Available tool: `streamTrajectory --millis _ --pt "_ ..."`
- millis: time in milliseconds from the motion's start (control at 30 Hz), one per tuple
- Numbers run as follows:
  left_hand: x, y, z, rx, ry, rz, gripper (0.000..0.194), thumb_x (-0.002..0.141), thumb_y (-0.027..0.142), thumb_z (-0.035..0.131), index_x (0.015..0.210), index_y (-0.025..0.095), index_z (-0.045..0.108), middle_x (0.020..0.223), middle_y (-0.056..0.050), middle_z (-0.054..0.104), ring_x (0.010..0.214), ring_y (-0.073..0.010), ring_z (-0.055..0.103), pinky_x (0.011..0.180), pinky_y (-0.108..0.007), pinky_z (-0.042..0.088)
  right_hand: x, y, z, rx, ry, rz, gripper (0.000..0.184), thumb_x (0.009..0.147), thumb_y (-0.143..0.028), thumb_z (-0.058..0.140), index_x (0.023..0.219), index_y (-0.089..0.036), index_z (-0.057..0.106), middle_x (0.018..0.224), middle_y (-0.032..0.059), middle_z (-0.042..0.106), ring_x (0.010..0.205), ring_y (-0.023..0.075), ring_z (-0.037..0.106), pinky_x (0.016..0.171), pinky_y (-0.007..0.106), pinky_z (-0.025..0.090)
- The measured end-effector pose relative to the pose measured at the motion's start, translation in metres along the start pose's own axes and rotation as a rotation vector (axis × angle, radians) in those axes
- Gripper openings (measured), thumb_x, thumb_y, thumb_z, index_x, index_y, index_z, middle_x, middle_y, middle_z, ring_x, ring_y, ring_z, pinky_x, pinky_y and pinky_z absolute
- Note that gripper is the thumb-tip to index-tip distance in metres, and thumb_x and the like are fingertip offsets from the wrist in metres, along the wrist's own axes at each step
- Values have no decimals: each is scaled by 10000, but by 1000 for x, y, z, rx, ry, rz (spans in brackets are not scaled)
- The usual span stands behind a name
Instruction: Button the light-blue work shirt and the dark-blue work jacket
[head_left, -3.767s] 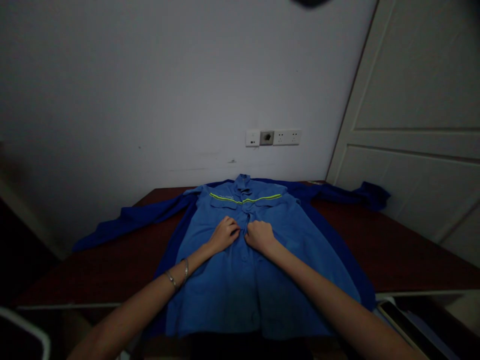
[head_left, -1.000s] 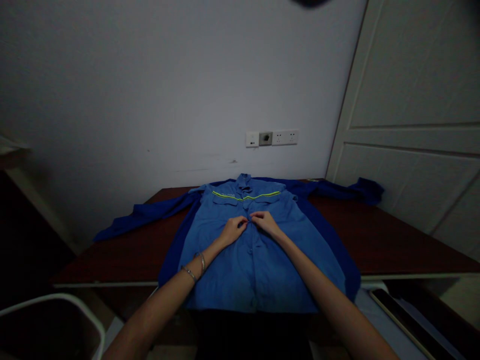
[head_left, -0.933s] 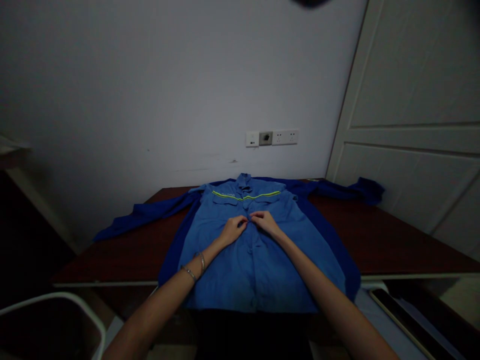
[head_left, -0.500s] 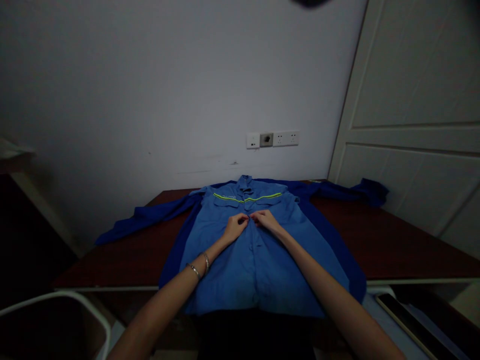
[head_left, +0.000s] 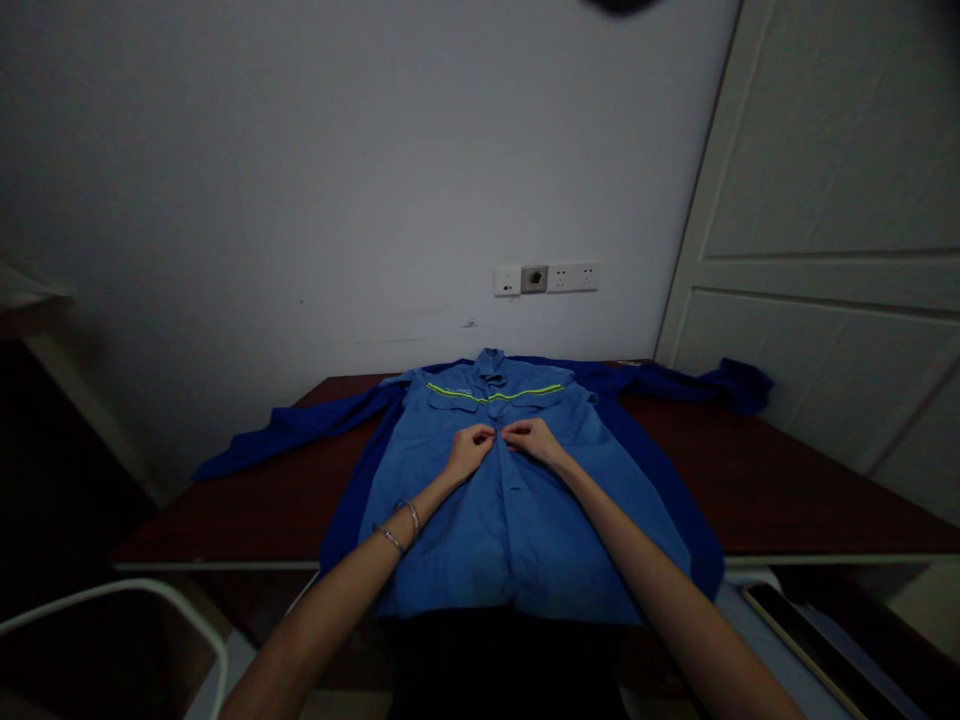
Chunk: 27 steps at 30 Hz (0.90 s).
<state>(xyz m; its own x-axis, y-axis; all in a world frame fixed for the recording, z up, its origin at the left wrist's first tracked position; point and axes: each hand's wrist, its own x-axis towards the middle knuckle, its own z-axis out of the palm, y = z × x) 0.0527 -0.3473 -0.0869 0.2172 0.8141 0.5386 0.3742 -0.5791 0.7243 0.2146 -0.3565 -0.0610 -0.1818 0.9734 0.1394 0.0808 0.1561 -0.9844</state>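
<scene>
A blue work shirt (head_left: 517, 500) with a yellow-green stripe across the chest lies front up on a dark wooden table (head_left: 787, 480), sleeves spread to both sides. My left hand (head_left: 469, 447) and my right hand (head_left: 531, 440) meet at the shirt's front placket just below the chest pockets. Both pinch the fabric edges there, fingertips almost touching. Two bracelets sit on my left wrist. What is between the fingertips is too small to make out beyond the cloth.
The table stands against a white wall with a socket strip (head_left: 547, 277). A white door (head_left: 840, 260) is at the right. A white-rimmed bin (head_left: 150, 620) sits low left. A dark flat device (head_left: 802, 640) lies low right. The right sleeve end (head_left: 739, 385) is bunched near the door.
Since the oldest frame both hands have moved up the placket, away from me toward the collar. In the last second they crept only slightly higher, still pinching the front edges.
</scene>
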Motion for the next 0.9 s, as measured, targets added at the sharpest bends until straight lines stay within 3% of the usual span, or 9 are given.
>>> streamTrajectory --millis 167,300,467,600,767,900 --pt "-1 5 -1 -33 10 10 119 701 130 512 794 132 586 700 -10 635 661 -116 593 652 -224 460 3 7 2 -53 -13 -75 161 590 -253 627 670 -116 656 573 -8 624 506 97 537 554 223 467" --pt "-2 8 -2 -14 25 -7 92 690 138 516 780 144 531 597 33 595 585 -101 566 618 -207 427 4 13 1 -225 -3 -190 211 651 -285 593 745 -113 670 644 28 649 539 125 556 556 242 456" --pt "-3 7 -1 -17 16 -41 81 684 139 503 762 161 493 543 58 558 540 -92 535 565 -188 389 1 12 0 -459 29 -416 191 712 -265 564 792 -138 683 810 68 675 763 172 601 738 280 438" --pt "-4 7 0 -96 13 -74 101 658 126 501 748 162 471 533 62 545 517 -83 517 525 -173 356 0 13 0 -521 26 -484 162 737 -243 559 797 -153 679 813 62 673 769 168 601 745 282 433" --pt "-2 10 -1 -244 32 -237 211 594 98 523 779 164 447 527 68 544 451 -66 470 465 -162 315 1 16 1 -617 9 -585 143 762 -235 555 812 -166 670 789 54 656 739 156 584 704 268 433" --pt "-1 9 -1 -377 32 -339 254 617 207 589 814 173 431 482 83 515 387 -53 414 422 -159 275 0 17 0 -669 -3 -650 152 788 -243 535 838 -172 660 792 54 639 743 150 574 690 258 430"
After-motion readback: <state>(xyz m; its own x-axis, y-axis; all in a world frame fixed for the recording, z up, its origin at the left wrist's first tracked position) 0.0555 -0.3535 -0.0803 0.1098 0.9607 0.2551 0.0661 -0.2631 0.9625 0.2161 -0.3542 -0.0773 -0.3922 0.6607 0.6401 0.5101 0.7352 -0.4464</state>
